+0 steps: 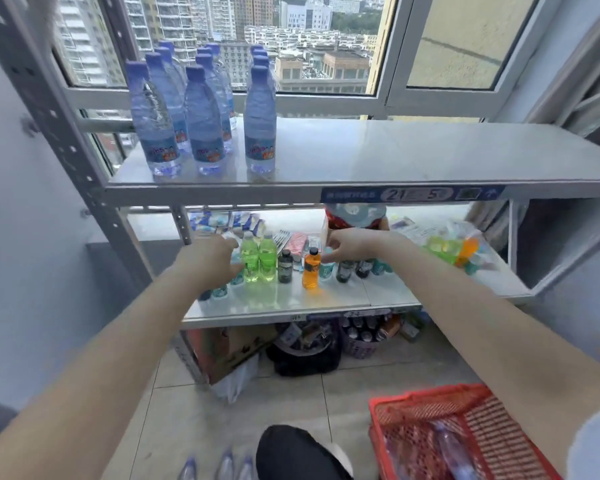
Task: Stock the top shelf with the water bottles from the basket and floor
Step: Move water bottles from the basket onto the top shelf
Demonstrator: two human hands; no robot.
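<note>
Most exposed: the small drinks on the pale middle shelf (326,299). With both hands out in front of that row, easy to clip the two green drink bottles (258,259) or the orange drink bottle (311,268) and send them over the front edge. Likely cause: sweeping low and close to them on the way to the next pick-up.

Second hazard up at ten o'clock: clear plastic water bottles with blue caps (201,119), upright in three tight rows on the left part of the grey metal top shelf (395,150). Tall, narrow, the front ones near the lip. Easy to fell several at once by nudging one with a newcomer. Plenty of bare shelf toward two o'clock, so no need to crowd.

Third: more water bottles standing on the tiled floor (226,464) at six o'clock, just beside a black shoe or knee (291,455), hard to tell which, and easily kicked. Another water bottle lying (451,448) inside the red plastic mesh basket (430,393) at five o'clock.

Left hand (208,258) reaching toward one o'clock, back uppermost, fingers loosely bent, gripping nothing. Impossible to tell whether touching the small teal bottles behind it. Right hand (347,242) reaching toward eleven o'clock, fingers relaxed and pointing to nine o'clock, likewise empty. Both forearms bare and nearly straight.
</note>
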